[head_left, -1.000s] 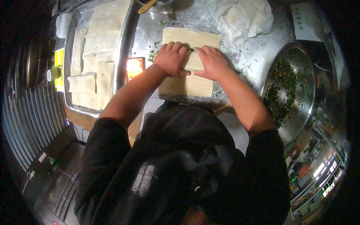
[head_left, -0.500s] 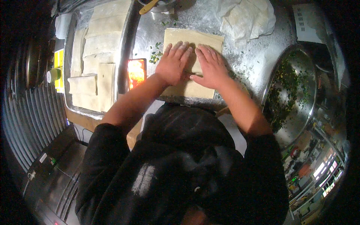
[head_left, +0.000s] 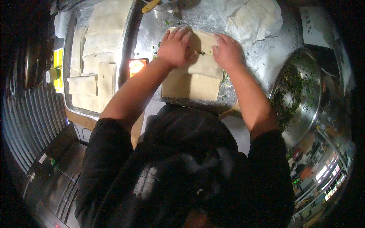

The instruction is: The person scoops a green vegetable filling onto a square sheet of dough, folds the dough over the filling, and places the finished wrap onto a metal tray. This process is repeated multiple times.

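Observation:
Pale sheets of dough (head_left: 192, 84) lie overlapping on the floured metal worktop in front of me, with crosswise edges showing across them. My left hand (head_left: 175, 47) lies over the far left corner, its fingers curled at the dough's edge. At the far right corner, my right hand (head_left: 229, 52) has its fingers and thumb closed around the dough's edge. The fingertips' undersides are hidden. Bits of chopped green herb cling to the dough between the hands.
To the left, a metal tray (head_left: 118, 53) holds several dough pieces. A lit phone (head_left: 137, 67) lies beside it. At the far right rests a crumpled white cloth (head_left: 254, 19); nearer, a steel bowl (head_left: 302, 110) contains chopped greens. A wooden handle (head_left: 151, 5) shows at the back.
Both hands have slid away from me, from the middle of the dough to its far corners, and moved wider apart. Their fingers, flat before, are now bent at the edges.

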Demonstrator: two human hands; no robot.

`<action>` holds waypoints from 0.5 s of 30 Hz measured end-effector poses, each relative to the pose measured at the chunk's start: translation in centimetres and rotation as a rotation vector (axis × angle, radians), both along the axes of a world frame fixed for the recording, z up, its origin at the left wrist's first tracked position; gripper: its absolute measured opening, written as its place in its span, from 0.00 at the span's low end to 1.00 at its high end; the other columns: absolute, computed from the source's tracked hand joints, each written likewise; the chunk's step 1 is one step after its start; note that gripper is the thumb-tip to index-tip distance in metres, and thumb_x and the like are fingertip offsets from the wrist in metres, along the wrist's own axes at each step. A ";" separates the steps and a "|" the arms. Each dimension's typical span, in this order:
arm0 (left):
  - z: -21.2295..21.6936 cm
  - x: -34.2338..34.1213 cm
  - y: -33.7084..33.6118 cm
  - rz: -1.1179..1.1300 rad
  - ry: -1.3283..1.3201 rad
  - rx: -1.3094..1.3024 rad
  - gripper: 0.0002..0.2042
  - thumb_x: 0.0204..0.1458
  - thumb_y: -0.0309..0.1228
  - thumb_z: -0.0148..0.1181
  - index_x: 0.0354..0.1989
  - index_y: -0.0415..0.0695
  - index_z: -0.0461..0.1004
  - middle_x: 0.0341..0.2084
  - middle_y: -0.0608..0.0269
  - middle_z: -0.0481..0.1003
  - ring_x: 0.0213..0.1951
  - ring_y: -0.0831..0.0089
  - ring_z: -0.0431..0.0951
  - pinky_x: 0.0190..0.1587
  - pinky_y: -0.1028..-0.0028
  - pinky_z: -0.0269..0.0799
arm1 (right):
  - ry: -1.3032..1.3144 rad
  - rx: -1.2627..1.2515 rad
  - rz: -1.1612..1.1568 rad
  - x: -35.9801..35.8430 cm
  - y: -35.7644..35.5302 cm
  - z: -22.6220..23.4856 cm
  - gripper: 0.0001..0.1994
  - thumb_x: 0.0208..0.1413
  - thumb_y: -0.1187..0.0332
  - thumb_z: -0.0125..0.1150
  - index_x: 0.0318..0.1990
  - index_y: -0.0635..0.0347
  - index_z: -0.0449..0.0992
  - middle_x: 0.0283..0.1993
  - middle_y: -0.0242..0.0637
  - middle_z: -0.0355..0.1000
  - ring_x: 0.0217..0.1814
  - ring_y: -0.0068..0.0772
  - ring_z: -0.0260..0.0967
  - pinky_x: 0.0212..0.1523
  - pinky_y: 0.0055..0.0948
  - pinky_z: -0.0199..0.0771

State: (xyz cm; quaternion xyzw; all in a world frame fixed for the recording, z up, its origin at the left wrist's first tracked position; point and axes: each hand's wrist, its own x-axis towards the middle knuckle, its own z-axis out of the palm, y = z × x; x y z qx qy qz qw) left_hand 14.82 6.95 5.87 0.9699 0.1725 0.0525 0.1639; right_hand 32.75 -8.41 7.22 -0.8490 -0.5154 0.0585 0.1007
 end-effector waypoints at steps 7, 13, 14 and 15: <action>-1.0 2.0 3.2 0.061 -0.007 0.024 0.26 0.52 0.38 0.63 0.62 0.54 0.71 0.67 0.60 0.66 0.68 0.54 0.64 0.73 0.52 0.54 | 0.313 -0.047 0.032 0.2 0.2 0.9 0.14 0.52 0.65 0.65 0.45 0.59 0.78 0.45 0.45 0.77 0.47 0.52 0.76 0.48 0.44 0.76; 1.2 -0.2 3.3 0.012 -0.132 0.066 0.12 0.52 0.36 0.63 0.43 0.50 0.79 0.47 0.60 0.77 0.53 0.55 0.75 0.58 0.53 0.67 | 0.600 -0.014 -0.167 -0.3 -1.4 2.4 0.10 0.52 0.67 0.66 0.41 0.60 0.77 0.43 0.47 0.76 0.47 0.55 0.75 0.46 0.45 0.76; 1.8 -1.1 2.7 0.021 -0.120 0.060 0.11 0.52 0.36 0.63 0.42 0.49 0.78 0.45 0.60 0.77 0.50 0.55 0.76 0.55 0.53 0.69 | 0.556 -0.002 -0.175 -0.7 -2.1 2.8 0.10 0.52 0.67 0.66 0.41 0.60 0.77 0.44 0.47 0.76 0.48 0.55 0.75 0.46 0.45 0.76; 2.3 -2.2 2.0 -0.004 -0.175 0.062 0.08 0.51 0.34 0.63 0.39 0.48 0.77 0.40 0.59 0.76 0.44 0.55 0.76 0.47 0.54 0.70 | 0.519 0.022 -0.180 -1.3 -2.9 3.2 0.10 0.53 0.67 0.66 0.40 0.59 0.77 0.44 0.46 0.76 0.48 0.55 0.75 0.47 0.45 0.76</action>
